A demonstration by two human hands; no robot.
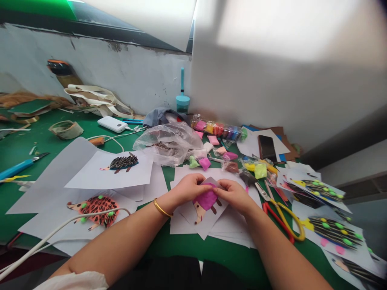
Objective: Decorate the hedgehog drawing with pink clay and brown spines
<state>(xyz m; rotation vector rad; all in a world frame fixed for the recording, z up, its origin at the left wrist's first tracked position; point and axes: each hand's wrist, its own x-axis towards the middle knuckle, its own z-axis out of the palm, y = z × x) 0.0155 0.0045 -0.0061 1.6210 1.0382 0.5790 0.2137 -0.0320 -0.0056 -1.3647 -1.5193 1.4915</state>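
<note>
Both hands hold one white sheet that carries a hedgehog figure (pixel 206 200) with a pink clay body, a pale face and brown feet. My left hand (pixel 193 187) pinches the sheet's upper left side, its thumb along the pink clay. On the right, my right hand (pixel 232 195) grips the other side with its thumb near the clay. The fingertips behind the paper are hidden. More white sheets (pixel 232 227) lie beneath on the green table (pixel 165 241).
Left are finished hedgehog pictures (pixel 123 162), a cable (pixel 57 229) and a blue cutter (pixel 18 168). Ahead lie a plastic bag (pixel 169 143) and clay packets (pixel 205 162). Scissors (pixel 279 207), a phone (pixel 267 147) and more hedgehog sheets (pixel 335 233) lie right.
</note>
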